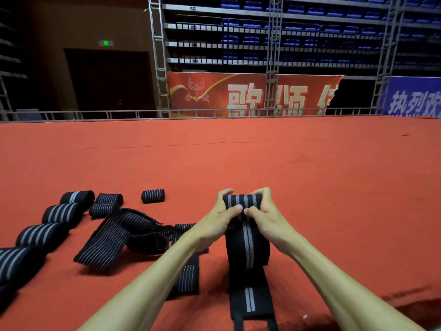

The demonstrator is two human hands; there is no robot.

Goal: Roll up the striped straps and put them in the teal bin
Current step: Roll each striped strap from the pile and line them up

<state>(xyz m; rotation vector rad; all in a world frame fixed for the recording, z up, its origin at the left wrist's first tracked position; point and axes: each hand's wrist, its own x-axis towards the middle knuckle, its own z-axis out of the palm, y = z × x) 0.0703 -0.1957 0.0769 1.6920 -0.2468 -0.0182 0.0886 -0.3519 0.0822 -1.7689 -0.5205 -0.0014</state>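
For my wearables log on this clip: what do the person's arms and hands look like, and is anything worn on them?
The left forearm and right forearm are bare down to the frame's bottom edge; no sleeve shows. The left hand and right hand are ungloved, with no watch, ring, bracelet or tape visible on either.

A red carpet (310, 163) bears a loose strap heap (114, 237) — rolls (62, 212) lie left of it, one roll (152, 195) beyond it, a flat strap (249, 297) right of it.

Matt woven strap (248, 237), felt-like carpet (310, 168).
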